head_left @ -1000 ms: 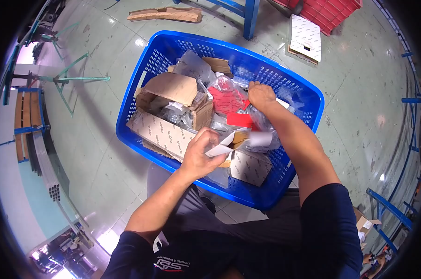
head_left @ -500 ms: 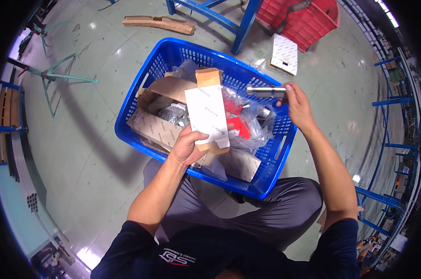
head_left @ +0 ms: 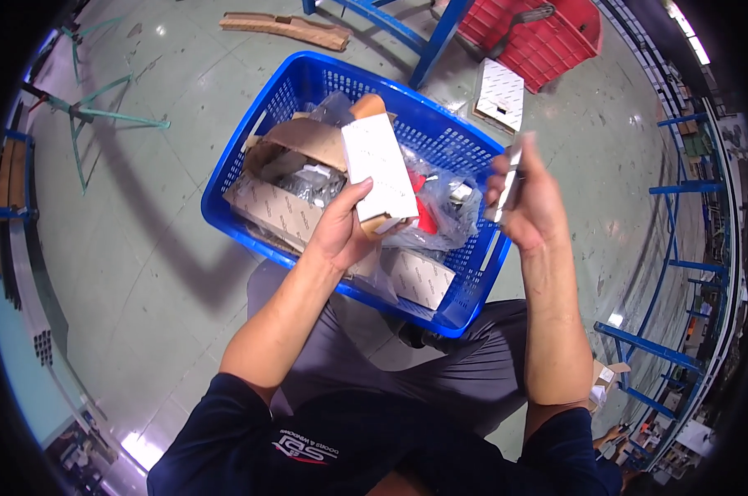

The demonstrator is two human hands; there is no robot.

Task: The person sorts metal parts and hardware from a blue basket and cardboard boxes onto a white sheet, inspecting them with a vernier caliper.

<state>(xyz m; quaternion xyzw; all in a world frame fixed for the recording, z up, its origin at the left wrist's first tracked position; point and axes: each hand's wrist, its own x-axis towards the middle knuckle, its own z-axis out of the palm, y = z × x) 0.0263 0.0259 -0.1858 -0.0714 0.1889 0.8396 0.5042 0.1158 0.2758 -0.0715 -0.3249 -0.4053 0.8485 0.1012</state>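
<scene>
My left hand (head_left: 345, 227) grips a small white cardboard box (head_left: 380, 165) with open brown end flaps, over the middle of a blue plastic basket (head_left: 308, 70). Blurred by motion, my right hand (head_left: 535, 194) is closed round a shiny metal cylinder (head_left: 513, 182), which looks like a door lock cylinder, above the basket's right rim. Inside the basket lie patterned cardboard pieces (head_left: 275, 217), crumpled clear plastic bags (head_left: 452, 219) and a red piece (head_left: 426, 217) partly under the plastic.
Beyond the basket at the right are a flat white box (head_left: 500, 91) and a red plastic crate (head_left: 539, 50). A blue metal frame leg (head_left: 440, 41) stands near them. A long cardboard strip (head_left: 283, 29) lies on the floor, with a green stand (head_left: 80, 110) at the left.
My right hand has turned the metal cylinder from level to nearly upright and drawn it slightly lower. My left hand has moved up a little and tilted the white box.
</scene>
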